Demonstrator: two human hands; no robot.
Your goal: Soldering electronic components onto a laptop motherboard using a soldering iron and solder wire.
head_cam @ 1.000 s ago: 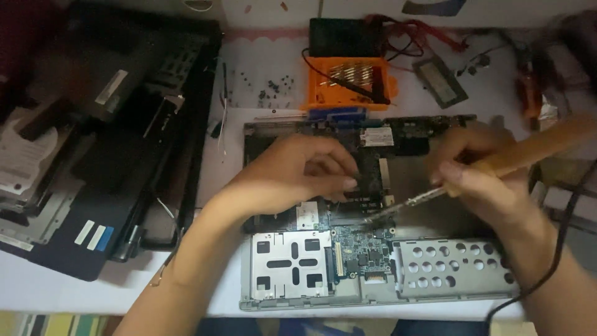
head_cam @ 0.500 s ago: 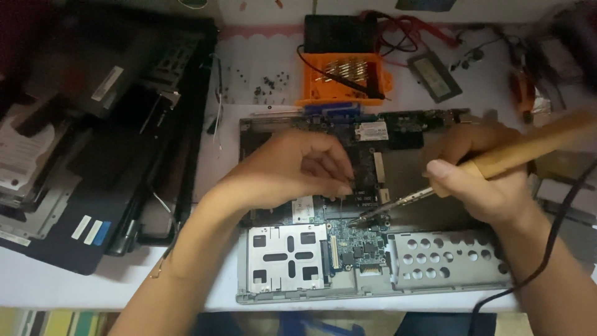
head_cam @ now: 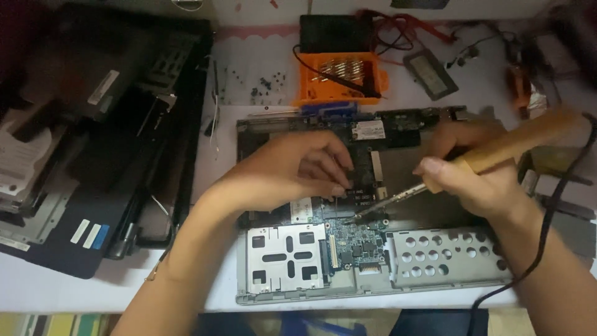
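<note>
Chassis point(head_cam: 373, 283) sat nearest, open, with perforated metal plates at its 7 and 4 o'clock and the green board point(head_cam: 354, 239) between them. Right hand point(head_cam: 479, 180) came in from 3 o'clock, fingers wrapped tight round the wooden handle of the iron point(head_cam: 435, 180); tip rested on the board near centre. Left hand point(head_cam: 292, 174) came from 8 o'clock, fingers curled narrow, tips pressed on the board just beside the iron tip; whether it pinched anything, can't tell. Cord point(head_cam: 547, 230) trailed off toward 5. Orange tray point(head_cam: 339, 78) lay at 12, black lid point(head_cam: 118, 137) at 9, loose screws point(head_cam: 264, 84) at 11.
</note>
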